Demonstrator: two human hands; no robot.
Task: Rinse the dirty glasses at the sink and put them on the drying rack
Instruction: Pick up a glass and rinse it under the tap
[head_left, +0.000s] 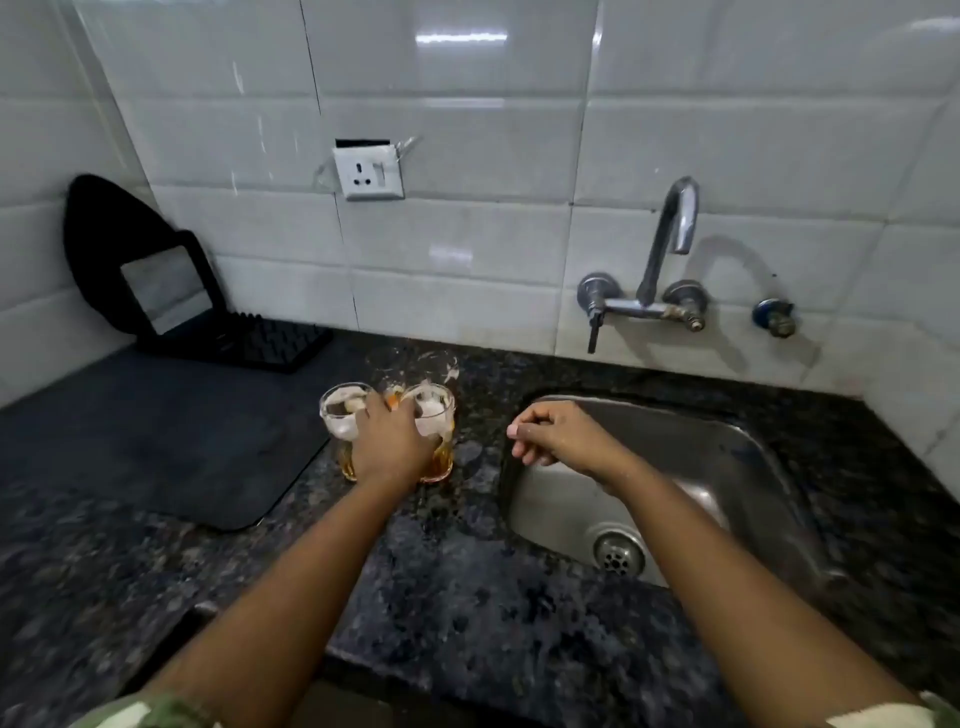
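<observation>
Three dirty glasses stand together on the dark granite counter, left of the sink (758, 447). The left glass (340, 415) and the right glass (434, 415) hold amber liquid and white residue; a third, clearer glass (436, 366) stands behind them. My left hand (392, 441) reaches over the two front glasses, fingers touching their rims; whether it grips them I cannot tell. My right hand (558, 434) hovers over the sink's left edge, fingers loosely curled, holding nothing. A black ridged drying rack (260, 343) sits at the back left, on a dark mat (156, 441).
A chrome wall tap (670, 244) hangs over the sink, its lever (592, 322) at the left. The drain (618, 556) is at the sink's bottom. A wall socket (369, 171) sits above the glasses. A black stand (140, 270) leans on the tiles behind the rack.
</observation>
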